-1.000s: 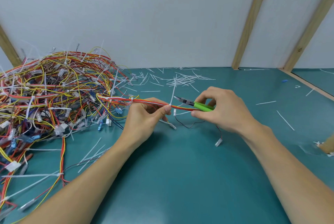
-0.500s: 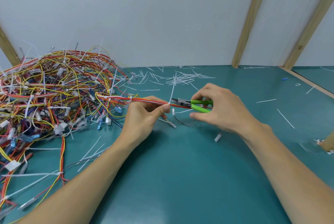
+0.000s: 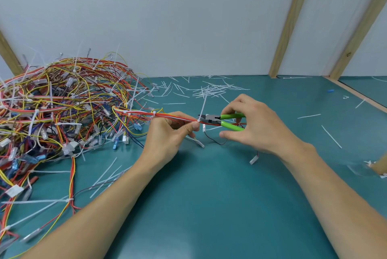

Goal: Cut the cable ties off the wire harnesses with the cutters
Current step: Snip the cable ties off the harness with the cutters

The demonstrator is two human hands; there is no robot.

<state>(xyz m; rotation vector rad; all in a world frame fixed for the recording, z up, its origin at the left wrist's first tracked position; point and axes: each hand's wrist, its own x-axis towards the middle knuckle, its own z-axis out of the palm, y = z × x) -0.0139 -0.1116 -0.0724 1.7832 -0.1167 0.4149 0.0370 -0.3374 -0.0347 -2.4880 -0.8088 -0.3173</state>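
Harness in hand: red/white/yellow wire harness (image 3: pixel 167 116) runs roughly left-right across frame centre, from the big wire pile (image 3: pixel 62 108) at left to past the cutters at right.
Left hand (image 3: pixel 167 137): fingers curled round the harness, thumb tip pressed up just left of the tie head; holds the run taut, off the table (image 3: pixel 209 206).
Cable tie (image 3: pixel 202 108): head sits on the harness at frame centre, white tail stands up and leans slightly right, crosswise to the wire axis.
Right hand (image 3: pixel 257 127): fingers and thumb wrapped on the green handles of the cutters (image 3: pixel 222 120); handles spread.
Cutter jaws: point left along the harness, tips at the tie head, just right of the left thumb; look slightly parted, contact with the tie too small to tell.
Key relation: tie lies between thumb and jaw tips, right hand nearer.
Judgement: next is the squeeze; jaws run nearly parallel to the wires, so risk of nicking insulation.
Offcuts (image 3: pixel 209 89): cut tie tails scattered upper centre.
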